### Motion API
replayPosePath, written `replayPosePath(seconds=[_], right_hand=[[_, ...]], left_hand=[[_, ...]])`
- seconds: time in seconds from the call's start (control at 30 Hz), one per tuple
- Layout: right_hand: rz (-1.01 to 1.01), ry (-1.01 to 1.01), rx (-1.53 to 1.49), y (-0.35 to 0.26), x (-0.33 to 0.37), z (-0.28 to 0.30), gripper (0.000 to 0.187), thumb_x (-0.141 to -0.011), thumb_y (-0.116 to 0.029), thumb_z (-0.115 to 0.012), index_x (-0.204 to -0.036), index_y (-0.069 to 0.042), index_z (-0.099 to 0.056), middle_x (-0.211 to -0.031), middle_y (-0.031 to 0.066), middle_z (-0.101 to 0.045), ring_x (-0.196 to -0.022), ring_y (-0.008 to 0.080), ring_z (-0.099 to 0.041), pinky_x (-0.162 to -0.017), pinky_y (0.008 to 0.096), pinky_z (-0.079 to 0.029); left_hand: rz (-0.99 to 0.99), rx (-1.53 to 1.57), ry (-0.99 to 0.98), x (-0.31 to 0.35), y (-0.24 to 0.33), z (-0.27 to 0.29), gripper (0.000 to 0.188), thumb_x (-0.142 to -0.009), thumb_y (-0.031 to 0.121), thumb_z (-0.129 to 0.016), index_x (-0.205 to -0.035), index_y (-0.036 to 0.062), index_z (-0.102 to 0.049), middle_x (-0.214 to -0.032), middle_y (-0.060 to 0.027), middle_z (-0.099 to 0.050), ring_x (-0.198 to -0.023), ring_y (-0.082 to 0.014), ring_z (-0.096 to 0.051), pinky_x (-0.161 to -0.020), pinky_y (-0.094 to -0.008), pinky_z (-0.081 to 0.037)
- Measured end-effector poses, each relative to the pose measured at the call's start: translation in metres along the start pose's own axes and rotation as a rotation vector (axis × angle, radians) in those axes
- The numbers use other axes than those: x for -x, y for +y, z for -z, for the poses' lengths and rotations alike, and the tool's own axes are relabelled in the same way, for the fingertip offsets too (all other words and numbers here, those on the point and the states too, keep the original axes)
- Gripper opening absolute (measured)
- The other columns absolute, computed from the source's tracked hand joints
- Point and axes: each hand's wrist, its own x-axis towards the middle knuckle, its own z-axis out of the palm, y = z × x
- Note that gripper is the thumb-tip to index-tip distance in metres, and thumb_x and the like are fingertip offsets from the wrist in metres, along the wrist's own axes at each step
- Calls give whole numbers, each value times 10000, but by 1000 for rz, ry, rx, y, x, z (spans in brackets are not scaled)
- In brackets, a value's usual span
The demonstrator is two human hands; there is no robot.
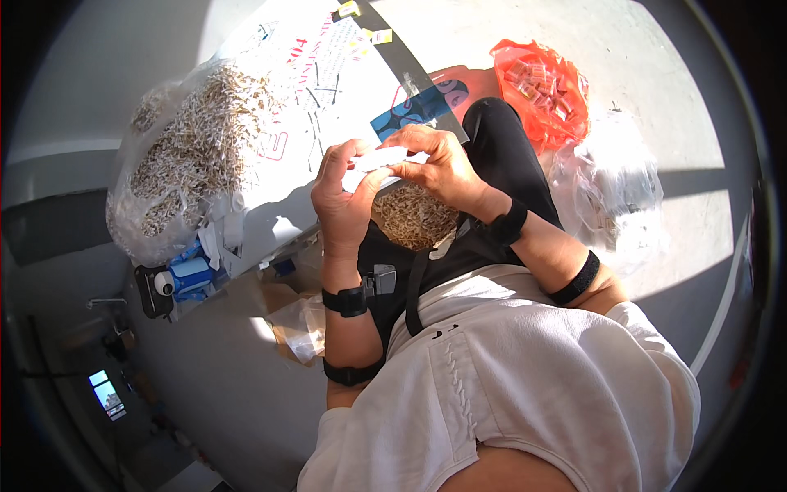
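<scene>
My left hand [340, 197] and my right hand [447, 168] meet over the near edge of the white-topped table [287, 184]. Between their pinched fingers is a small white packet-like piece [379, 157], bright in the sun; its exact kind is unclear. Both thumbs press on it from below, with the index fingers above. Just under my right hand, a heap of small tan pieces [414, 217] lies at my lap. A large clear bag [205, 135] of similar small pieces rests open on the table's left side.
A red plastic bag [537, 98] holding several small clear packs stands on the floor beyond my knee. Nearer is a clear plastic bag [611, 193]. A blue bottle [190, 275] and black case [153, 291] occupy the table's left corner. Cardboard and plastic [299, 328] lie below.
</scene>
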Motion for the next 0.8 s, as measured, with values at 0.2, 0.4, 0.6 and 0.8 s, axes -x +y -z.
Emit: replayPosePath(seconds=[0.2,0.4,0.6,0.8], right_hand=[[-78,22,114,43,-11,5,224,-818,-34,-739,-1027,14,-677,-964,101,-660,-852,137,-618,-717,253,-510],[-193,-8,142,79,-19,8,303,-792,-7,-748,-1084,17,-669,-991,93,-678,-914,144,-637,-803,272,-524],[-414,31,-413,95,-13,10,283,-889,-149,-709,-1098,37,-665,-1005,81,-686,-929,137,-640,-845,277,-521],[-321,24,-275,103,-15,12,289,-957,-207,-632,-1092,47,-662,-960,86,-693,-868,118,-650,-777,251,-538]], left_hand=[[-191,-248,-46,-3,-29,-24,368,-810,-18,-695,-1167,-7,-607,-1108,-78,-658,-1002,-164,-622,-862,-300,-495],[424,544,63,2,-73,-54,236,-937,94,-627,-1142,-18,-652,-1037,-76,-696,-901,-139,-651,-772,-261,-519],[513,597,128,11,-97,-74,192,-921,67,-616,-1091,-7,-669,-951,-59,-696,-813,-133,-656,-717,-252,-518],[632,803,163,6,-95,-84,152,-923,113,-604,-1007,1,-664,-911,-71,-698,-810,-185,-678,-715,-298,-540]])
